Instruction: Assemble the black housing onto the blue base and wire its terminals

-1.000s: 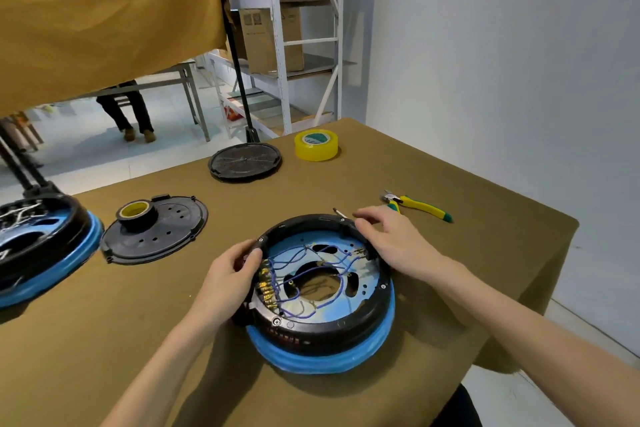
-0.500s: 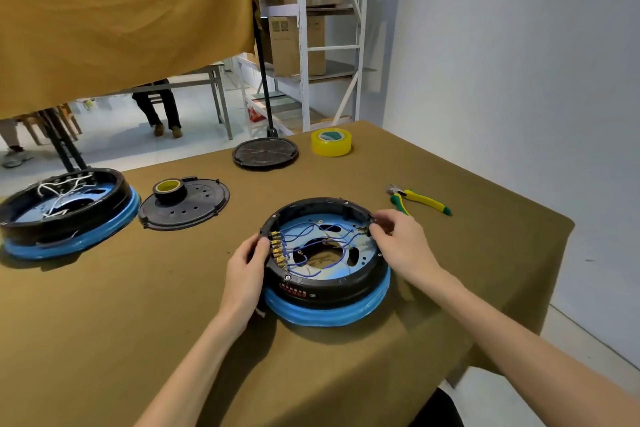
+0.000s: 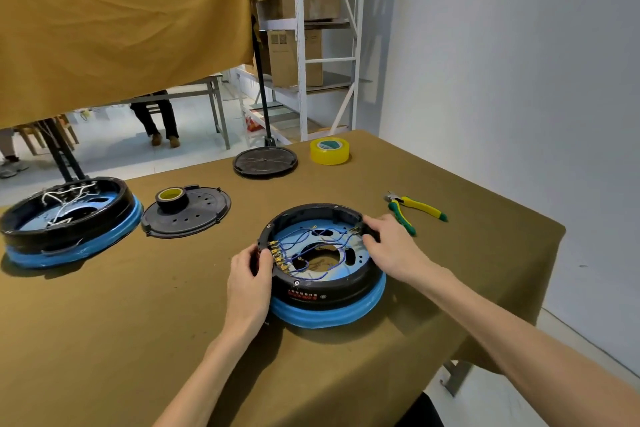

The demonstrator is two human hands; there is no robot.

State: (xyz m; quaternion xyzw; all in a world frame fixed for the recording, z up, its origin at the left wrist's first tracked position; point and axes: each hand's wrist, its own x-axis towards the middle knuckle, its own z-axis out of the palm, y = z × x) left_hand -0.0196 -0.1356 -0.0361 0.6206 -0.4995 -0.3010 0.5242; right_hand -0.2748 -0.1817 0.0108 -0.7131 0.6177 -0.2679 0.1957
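So compared with a second ago the view has pulled back and the whole bench shows now, but the hands haven't really gone anywhere: the left hand is still clamped on the left rim of the black housing, thumb over the top by the row of brass terminals, and the right hand has slid from lying on the upper right rim to pinching it, fingers curled around the edge where another terminal sits. The housing is already seated on the blue base, lower centre of the frame, with the blue wires looping loose inside, so my guess is the seating part is done and this is a steadying or turning grip before more wiring. Count, going back from there: 1 pair of yellow-green pliers right of centre, 1 flat black cover left of centre with 1 roll of black tape sitting on it, 1 second housing-and-base unit with white wires at the far left, then 1 more round black lid and 1 roll of yellow tape at the back edge of the table. That's 2 units, 2 lids, 2 tape rolls.
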